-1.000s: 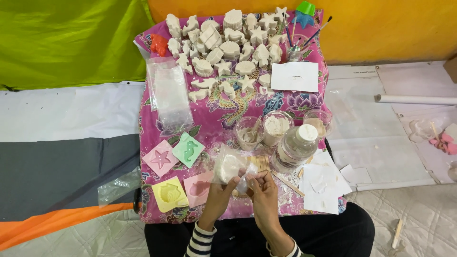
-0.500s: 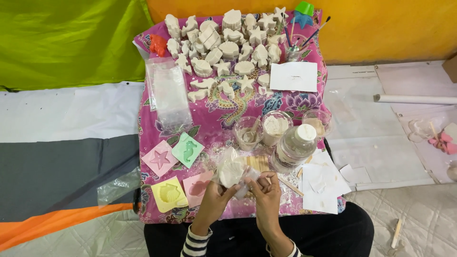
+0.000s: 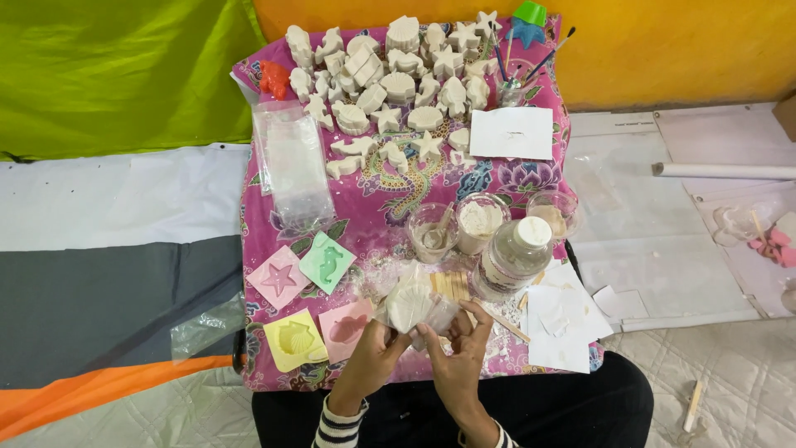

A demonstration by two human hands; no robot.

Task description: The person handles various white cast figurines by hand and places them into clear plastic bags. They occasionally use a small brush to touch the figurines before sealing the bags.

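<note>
Lower centre of frame: left hand (image 3: 375, 358) and right hand (image 3: 458, 357) both grasp a white shell-shaped plaster cast (image 3: 408, 304) wrapped in clear plastic, above the pink cloth (image 3: 377, 207), just right of the pink mould (image 3: 347, 327), near the plastic bottle (image 3: 512, 257).

The table's far half is crowded with white casts (image 3: 390, 83). Its near edge is hemmed by moulds (image 3: 311, 294) at the left corner and cups (image 3: 481, 222) and a bottle (image 3: 512, 257) rightward; bare cloth (image 3: 377, 195) is left mid-table.
</note>
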